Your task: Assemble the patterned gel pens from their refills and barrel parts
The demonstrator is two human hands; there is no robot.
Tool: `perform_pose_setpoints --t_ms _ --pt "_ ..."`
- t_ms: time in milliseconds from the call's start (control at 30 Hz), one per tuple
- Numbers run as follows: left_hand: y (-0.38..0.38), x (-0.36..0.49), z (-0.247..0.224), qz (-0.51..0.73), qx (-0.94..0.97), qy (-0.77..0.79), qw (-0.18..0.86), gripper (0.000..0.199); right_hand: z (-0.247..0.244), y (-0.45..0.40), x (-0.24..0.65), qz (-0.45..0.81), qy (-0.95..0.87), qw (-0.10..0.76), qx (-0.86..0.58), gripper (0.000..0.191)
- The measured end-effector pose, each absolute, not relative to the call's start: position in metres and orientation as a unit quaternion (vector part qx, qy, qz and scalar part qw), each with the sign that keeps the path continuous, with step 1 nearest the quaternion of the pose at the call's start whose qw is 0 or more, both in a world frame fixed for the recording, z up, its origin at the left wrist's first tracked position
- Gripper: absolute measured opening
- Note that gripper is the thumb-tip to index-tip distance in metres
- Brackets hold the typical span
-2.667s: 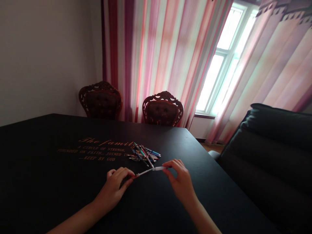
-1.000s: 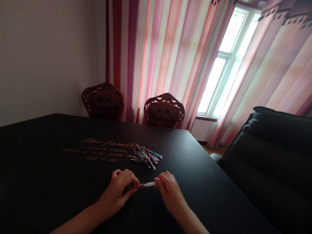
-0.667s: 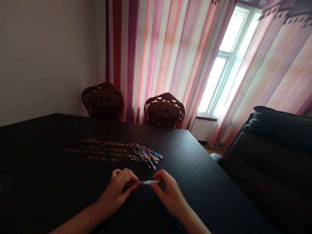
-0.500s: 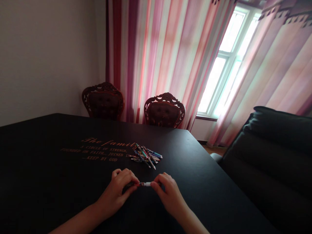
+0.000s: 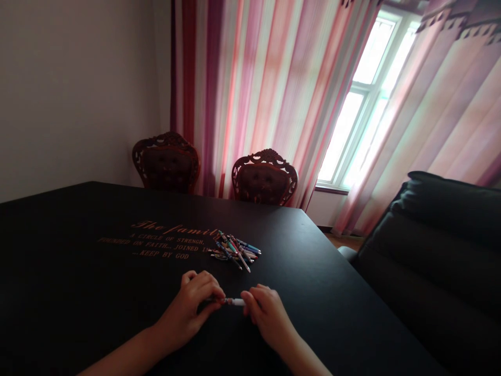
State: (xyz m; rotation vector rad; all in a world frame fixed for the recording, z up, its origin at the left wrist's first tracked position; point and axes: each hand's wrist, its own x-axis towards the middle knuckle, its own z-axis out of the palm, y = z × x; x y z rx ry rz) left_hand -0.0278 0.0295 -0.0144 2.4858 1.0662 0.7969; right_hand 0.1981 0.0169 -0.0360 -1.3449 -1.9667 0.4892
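Between my hands a pen with a white section lies level, just over the near part of the black table. My left hand pinches its patterned left part between thumb and fingers. The fingers of my right hand are closed around the right end, which they hide. Beyond my hands a loose pile of several pens in mixed colours lies on the table, partly over its printed lettering.
Two carved chairs, one on the left and one on the right, stand at the table's far edge. A dark padded armchair is on the right. Behind hang striped curtains beside a window.
My right hand has dropped slightly and its fingers have curled in more around the pen's end. The pen sits a little lower. My left hand has barely moved, and the pile is the same.
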Motion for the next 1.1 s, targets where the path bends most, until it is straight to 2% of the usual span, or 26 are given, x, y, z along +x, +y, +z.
perform_pose_setpoints --t_ms 67,133,267,300,367,500,533,633,667,833,967,1100 --pt "0.029 -0.028 -0.014 0.279 0.871 0.371 0.159 0.011 -0.038 0.016 0.196 0.220 -0.750 0.350 -0.517 0.055" --pt "0.031 -0.028 -0.018 0.288 0.866 0.376 0.159 0.011 -0.038 0.015 0.195 0.250 -0.733 0.366 -0.516 0.053" --pt "0.035 -0.028 -0.028 0.312 0.850 0.395 0.152 0.008 -0.034 0.015 0.199 0.261 -0.721 0.393 -0.507 0.014" --pt "0.035 -0.028 -0.030 0.315 0.849 0.397 0.150 0.007 -0.033 0.016 0.200 0.257 -0.722 0.393 -0.509 0.010" --pt "0.037 -0.029 -0.032 0.319 0.849 0.395 0.148 0.007 -0.033 0.016 0.202 0.246 -0.724 0.384 -0.518 0.011" --pt "0.038 -0.029 -0.032 0.316 0.856 0.381 0.150 0.008 -0.035 0.017 0.202 0.266 -0.726 0.355 -0.526 0.037" --pt "0.038 -0.029 -0.031 0.316 0.856 0.381 0.151 0.008 -0.035 0.018 0.201 0.273 -0.726 0.356 -0.521 0.035" --pt "0.038 -0.030 -0.028 0.315 0.852 0.387 0.154 0.008 -0.033 0.018 0.201 0.269 -0.725 0.382 -0.506 0.011" --pt "0.037 -0.030 -0.027 0.314 0.852 0.388 0.156 0.008 -0.032 0.018 0.201 0.261 -0.726 0.387 -0.505 0.008" --pt "0.035 -0.029 -0.023 0.305 0.854 0.387 0.165 0.010 -0.032 0.018 0.202 0.254 -0.728 0.369 -0.519 0.024" --pt "0.035 -0.029 -0.023 0.310 0.846 0.398 0.171 0.008 -0.031 0.018 0.202 0.253 -0.734 0.382 -0.502 0.005" --pt "0.036 -0.029 -0.024 0.303 0.838 0.408 0.199 0.014 -0.028 0.017 0.203 0.218 -0.734 0.406 -0.499 0.003"
